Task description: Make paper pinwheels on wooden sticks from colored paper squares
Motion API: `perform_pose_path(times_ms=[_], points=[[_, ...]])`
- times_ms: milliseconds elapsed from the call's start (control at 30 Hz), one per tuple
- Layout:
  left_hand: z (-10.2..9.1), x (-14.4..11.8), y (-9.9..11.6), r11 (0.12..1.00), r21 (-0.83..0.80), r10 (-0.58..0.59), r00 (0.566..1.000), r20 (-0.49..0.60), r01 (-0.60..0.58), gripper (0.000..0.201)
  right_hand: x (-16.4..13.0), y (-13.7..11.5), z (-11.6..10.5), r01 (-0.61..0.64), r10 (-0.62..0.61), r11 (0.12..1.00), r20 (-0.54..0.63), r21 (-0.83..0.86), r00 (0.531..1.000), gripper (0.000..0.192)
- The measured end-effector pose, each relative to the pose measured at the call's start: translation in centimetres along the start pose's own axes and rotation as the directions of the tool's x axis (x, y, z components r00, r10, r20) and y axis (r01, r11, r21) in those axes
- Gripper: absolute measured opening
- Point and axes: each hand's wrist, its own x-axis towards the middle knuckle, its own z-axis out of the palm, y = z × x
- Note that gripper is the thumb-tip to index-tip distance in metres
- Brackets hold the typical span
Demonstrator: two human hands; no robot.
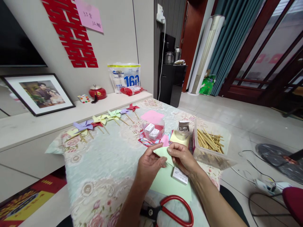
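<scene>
Pinwheels [83, 125] finished, beyond the fingers [151, 148]; I see left hand [148, 161] and right hand [181, 154] pinching green paper [163, 152], not yet mounted.

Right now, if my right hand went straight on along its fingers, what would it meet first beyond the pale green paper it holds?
Probably your left hand, holding the same pale green paper from opposite; the exact depth is unclear.

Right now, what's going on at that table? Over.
Left hand, right hand: both gripping a small pale green paper piece. Pale green paper sheet below, white rectangular box on it. Possible obstacle: red-handled black scissors close by, partly hidden.
</scene>
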Motion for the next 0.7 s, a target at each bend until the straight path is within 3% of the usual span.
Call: perform_pose_path(times_ms=[133,400,700], points=[[-0.33,-0.03,-0.19,1.000,0.005,-0.026,1.000,0.012,0.026,0.054,-0.08,-0.10,0.02,-0.025,0.025,0.999,0.013,0.030,1.000,0.034],[-0.09,0.03,0.15,0.999,0.031,-0.015,0.996,-0.085,0.018,0.048,-0.06,0.27,-0.26,-0.045,0.043,0.998,0.028,0.053,0.999,0.034],[-0.05,0.26,-0.14,0.996,0.076,-0.044,0.993,-0.110,0.053,0.048,0.02,0.15,-0.10,-0.030,0.029,1.000,0.020,0.008,0.999,0.033]])
